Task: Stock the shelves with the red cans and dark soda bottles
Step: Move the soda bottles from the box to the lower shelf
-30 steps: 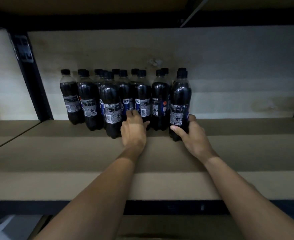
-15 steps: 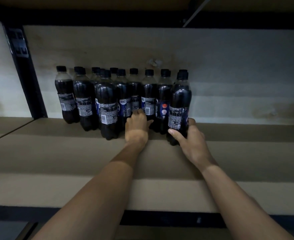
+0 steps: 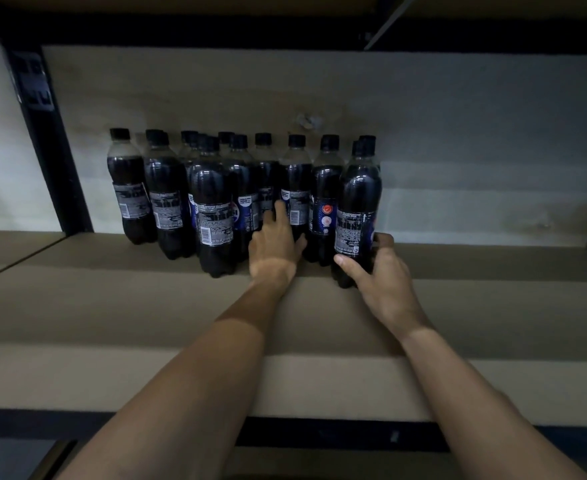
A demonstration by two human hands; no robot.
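Observation:
Several dark soda bottles stand upright in a cluster at the back left of the cardboard-lined shelf (image 3: 146,306). My right hand (image 3: 382,282) grips the base of the rightmost front bottle (image 3: 357,202), thumb on its left side and fingers round its right. My left hand (image 3: 278,244) reaches between the bottles with straight fingers that press on the lower part of a middle bottle (image 3: 297,188). No red cans are in view.
A black upright post (image 3: 47,140) bounds the shelf bay at the left. The pale back wall (image 3: 475,150) runs behind the bottles. A dark shelf beam (image 3: 319,434) lies along the front edge. The shelf to the right of the bottles is bare cardboard.
My left hand has pushed the middle bottle further back into the cluster. My right hand has kept its grip on the rightmost bottle, which has barely moved.

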